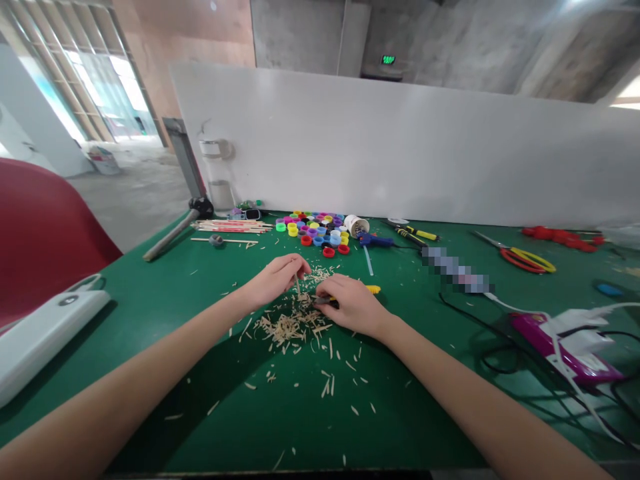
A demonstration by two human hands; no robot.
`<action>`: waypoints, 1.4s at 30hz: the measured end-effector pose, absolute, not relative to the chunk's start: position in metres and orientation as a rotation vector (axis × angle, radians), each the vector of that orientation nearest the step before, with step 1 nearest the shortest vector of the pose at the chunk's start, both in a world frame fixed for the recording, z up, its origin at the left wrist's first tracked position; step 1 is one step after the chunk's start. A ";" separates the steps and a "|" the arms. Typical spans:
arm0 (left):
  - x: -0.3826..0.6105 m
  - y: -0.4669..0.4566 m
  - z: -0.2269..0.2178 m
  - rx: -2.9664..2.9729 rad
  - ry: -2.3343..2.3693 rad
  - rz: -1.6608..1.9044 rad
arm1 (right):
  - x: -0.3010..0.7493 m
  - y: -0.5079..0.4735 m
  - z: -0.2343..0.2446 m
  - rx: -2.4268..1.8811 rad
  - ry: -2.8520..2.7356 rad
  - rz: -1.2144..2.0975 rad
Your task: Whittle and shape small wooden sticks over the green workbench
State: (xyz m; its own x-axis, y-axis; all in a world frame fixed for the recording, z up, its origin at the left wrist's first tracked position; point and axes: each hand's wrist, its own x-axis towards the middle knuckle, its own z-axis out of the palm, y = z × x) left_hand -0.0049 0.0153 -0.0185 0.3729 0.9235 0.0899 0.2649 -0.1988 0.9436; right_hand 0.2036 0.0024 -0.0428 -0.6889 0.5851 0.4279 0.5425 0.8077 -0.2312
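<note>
My left hand (277,279) pinches a short thin wooden stick (299,289), holding it upright over a pile of wood shavings (293,323) on the green table (165,347). Just to its right, my right hand (350,305) is closed round a small tool with a dark tip and a yellow handle end (373,289). The tool's tip points at the foot of the stick. Shavings lie scattered toward the table's front edge.
Behind the hands lie coloured plastic rings (317,230), a bundle of wooden sticks (233,227), a blue glue gun (376,241), scissors (523,257) and a hammer (175,229). A power strip with cables (563,340) sits right, a white device (45,333) left.
</note>
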 end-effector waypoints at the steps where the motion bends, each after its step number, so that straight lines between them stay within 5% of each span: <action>1: -0.005 0.016 -0.019 1.750 1.099 0.871 | 0.204 0.002 -0.042 -0.841 -2.492 0.114; 23: -0.005 0.008 -0.013 2.127 1.315 1.008 | 0.207 0.003 -0.043 -0.851 -2.393 -0.016; 42: -0.002 0.007 -0.013 2.045 1.273 0.951 | 0.210 0.021 -0.032 -0.902 -2.460 0.330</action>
State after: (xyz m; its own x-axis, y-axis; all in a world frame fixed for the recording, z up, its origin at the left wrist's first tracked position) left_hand -0.0022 0.0071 -0.0134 0.3031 0.9112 0.2789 0.5258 -0.4040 0.7485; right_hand 0.2096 0.0210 -0.0325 -0.6583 0.6571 0.3673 0.5372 0.7518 -0.3823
